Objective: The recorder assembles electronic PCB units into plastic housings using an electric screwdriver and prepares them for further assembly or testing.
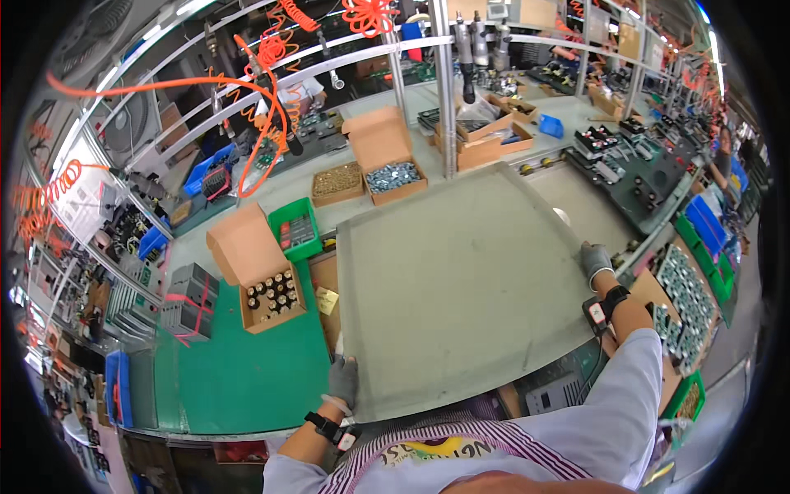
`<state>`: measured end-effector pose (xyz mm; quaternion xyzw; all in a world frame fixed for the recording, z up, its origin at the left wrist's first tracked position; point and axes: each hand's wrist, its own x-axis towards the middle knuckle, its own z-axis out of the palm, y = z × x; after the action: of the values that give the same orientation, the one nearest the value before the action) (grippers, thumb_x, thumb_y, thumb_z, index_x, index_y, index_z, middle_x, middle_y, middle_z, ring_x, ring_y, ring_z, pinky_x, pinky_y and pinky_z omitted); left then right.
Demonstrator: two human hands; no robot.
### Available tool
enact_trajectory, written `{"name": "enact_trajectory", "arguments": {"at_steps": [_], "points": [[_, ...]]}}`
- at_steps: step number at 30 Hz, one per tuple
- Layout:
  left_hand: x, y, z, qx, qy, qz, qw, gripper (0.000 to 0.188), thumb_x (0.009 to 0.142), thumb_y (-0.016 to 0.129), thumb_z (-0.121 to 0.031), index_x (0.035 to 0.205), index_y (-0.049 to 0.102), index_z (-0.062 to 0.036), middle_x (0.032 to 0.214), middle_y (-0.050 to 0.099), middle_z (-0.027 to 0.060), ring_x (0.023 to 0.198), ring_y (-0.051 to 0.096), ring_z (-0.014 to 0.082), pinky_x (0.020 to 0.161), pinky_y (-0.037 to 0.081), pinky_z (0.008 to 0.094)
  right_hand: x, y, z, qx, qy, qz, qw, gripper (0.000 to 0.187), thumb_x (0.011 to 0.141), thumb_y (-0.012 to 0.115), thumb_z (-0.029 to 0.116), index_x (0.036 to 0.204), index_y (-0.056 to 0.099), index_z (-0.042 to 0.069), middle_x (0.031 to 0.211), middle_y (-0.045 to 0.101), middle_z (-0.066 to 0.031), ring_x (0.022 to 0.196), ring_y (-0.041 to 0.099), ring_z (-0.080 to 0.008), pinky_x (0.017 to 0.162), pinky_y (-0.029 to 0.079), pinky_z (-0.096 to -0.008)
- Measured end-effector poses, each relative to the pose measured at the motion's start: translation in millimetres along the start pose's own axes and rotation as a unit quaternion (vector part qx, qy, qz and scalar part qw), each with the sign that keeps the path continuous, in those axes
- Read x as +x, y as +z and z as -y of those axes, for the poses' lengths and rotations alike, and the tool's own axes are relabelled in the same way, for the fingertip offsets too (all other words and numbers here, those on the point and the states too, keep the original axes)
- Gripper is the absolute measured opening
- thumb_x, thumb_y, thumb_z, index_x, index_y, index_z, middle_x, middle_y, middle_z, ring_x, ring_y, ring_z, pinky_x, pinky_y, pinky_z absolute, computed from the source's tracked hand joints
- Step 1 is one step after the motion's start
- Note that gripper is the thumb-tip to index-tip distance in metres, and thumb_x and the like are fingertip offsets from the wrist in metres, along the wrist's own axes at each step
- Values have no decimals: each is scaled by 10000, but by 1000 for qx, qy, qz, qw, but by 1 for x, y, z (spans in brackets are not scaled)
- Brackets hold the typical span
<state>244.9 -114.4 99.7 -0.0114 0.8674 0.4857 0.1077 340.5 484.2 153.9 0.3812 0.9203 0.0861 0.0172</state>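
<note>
A large flat grey-green board [469,288] with scuffed, stained surface and darker borders spans the space before me. My left hand [343,380], in a grey glove, grips its near left edge with the thumb on top. On its right edge lies my right hand [596,259], gloved too, its fingers closed around the rim. The undersides of both hands are hidden. Just left of the board stands an open carton [274,298] of dark, brass-topped cylindrical parts. A yellowish paper label [327,300] lies between the carton and the board.
Behind the carton sits a green bin [295,229]; farther back are cartons of blue-silver [393,176] and brass-coloured small parts [336,181]. A metal post [445,90] rises behind the board. Grey metal housings [191,300] stand left on the green mat [247,379]. A dark pallet [638,177] with parts lies right.
</note>
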Motion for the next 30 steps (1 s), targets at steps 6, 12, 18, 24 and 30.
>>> {"name": "enact_trajectory", "arguments": {"at_steps": [6, 12, 18, 24, 30], "points": [[52, 26, 23, 17, -47, -13, 999, 360, 842, 425, -289, 848, 542, 52, 786, 565, 246, 759, 539, 386, 670, 407, 424, 74, 45, 69, 104, -92, 124, 983, 408, 848, 366, 302, 943, 584, -30, 973, 575, -245, 952, 545, -369, 825, 419, -397], [57, 55, 14, 244, -102, 90, 960, 422, 831, 454, -365, 984, 508, 24, 870, 564, 268, 849, 541, 403, 742, 422, 417, 98, 104, 68, 247, 26, 132, 959, 314, 835, 411, 251, 844, 622, 18, 934, 594, -191, 883, 569, -352, 751, 464, -395], [87, 68, -15, 274, 124, 164, 940, 400, 772, 542, -361, 984, 525, -22, 976, 547, 199, 900, 539, 352, 772, 428, 397, 42, 39, 151, 235, -170, 148, 945, 388, 768, 472, 357, 1007, 590, 76, 1029, 578, -155, 971, 531, -318, 843, 410, -389], [64, 83, -10, 426, 441, 243, 752, 572, 747, 535, -412, 1194, 424, -72, 1256, 370, 192, 1169, 326, 373, 957, 254, 482, -101, -78, 186, 200, -333, 210, 897, 424, 787, 482, 312, 1162, 511, 115, 1036, 580, -113, 971, 534, -289, 838, 416, -387], [51, 108, 25, 463, 507, 325, 651, 673, 770, 468, -485, 1288, 332, -77, 1328, 289, 192, 1238, 233, 375, 1020, 118, 487, -258, -124, 117, 279, -179, 156, 931, 425, 780, 504, 307, 1160, 514, 115, 997, 596, -122, 873, 570, -294, 789, 436, -366]]}}
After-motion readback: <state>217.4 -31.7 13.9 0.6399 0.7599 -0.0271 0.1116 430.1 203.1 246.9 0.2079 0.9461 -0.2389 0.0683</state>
